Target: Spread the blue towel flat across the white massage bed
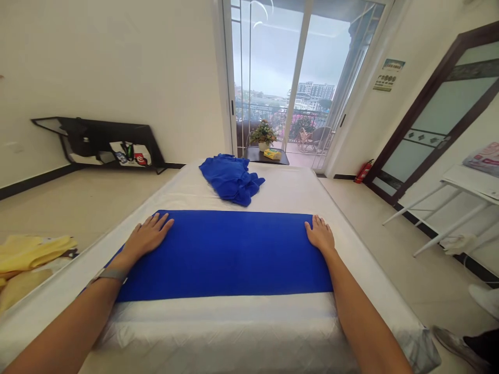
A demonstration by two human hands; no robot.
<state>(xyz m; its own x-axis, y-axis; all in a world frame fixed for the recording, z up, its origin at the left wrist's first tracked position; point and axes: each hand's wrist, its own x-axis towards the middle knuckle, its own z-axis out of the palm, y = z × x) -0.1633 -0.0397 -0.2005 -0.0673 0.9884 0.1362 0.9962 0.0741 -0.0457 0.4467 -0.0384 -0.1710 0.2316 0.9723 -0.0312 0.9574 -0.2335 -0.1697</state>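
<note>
A flat blue cloth (pixel 234 254) lies spread as a long rectangle across the near part of a white-covered bed (pixel 288 189). My left hand (pixel 147 236) rests on its far left corner, palm down with the fingers stretched out. On the far right corner lies my right hand (pixel 320 234), also flat, its fingers extended. Neither hand grips anything. Beyond the flat cloth, a crumpled blue cloth (pixel 233 179) sits in a heap near the bed's far end.
Yellow fabric (pixel 35 254) is piled at the left. A small dark table (pixel 253 154) at the far end bears a potted plant (pixel 264 134) and a yellow packet (pixel 272 154). A white table (pixel 468 182) stands right, near a fire extinguisher (pixel 363 171). A person's shoe (pixel 460 348) shows lower right.
</note>
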